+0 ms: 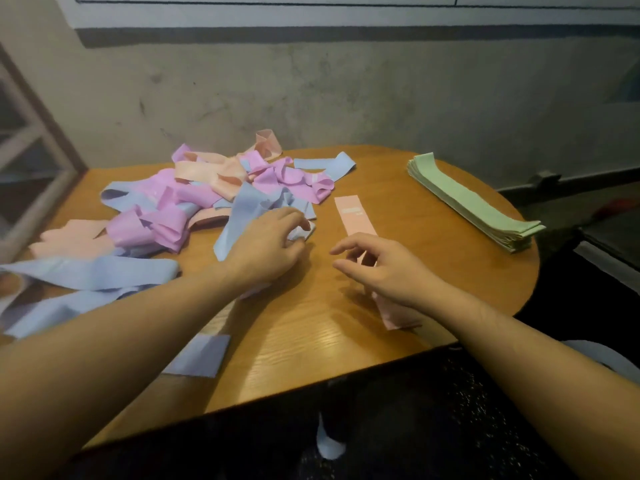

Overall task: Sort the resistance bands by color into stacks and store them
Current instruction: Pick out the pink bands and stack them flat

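A loose heap of purple, peach and blue resistance bands (194, 199) covers the left half of the wooden table (311, 327). My left hand (270, 244) reaches into its right edge, fingers curled onto a blue band (246, 209). A flat peach band (355, 214) lies stretched out in the middle, its near part under my right hand (377, 265), which hovers over it with relaxed, spread fingers. A neat stack of green bands (471, 199) lies at the right rim.
More blue bands (86, 271) trail over the table's left edge, and one flat blue piece (201, 355) lies by my left forearm. A grey wall stands close behind the table. My dark-clothed lap is below the front edge.
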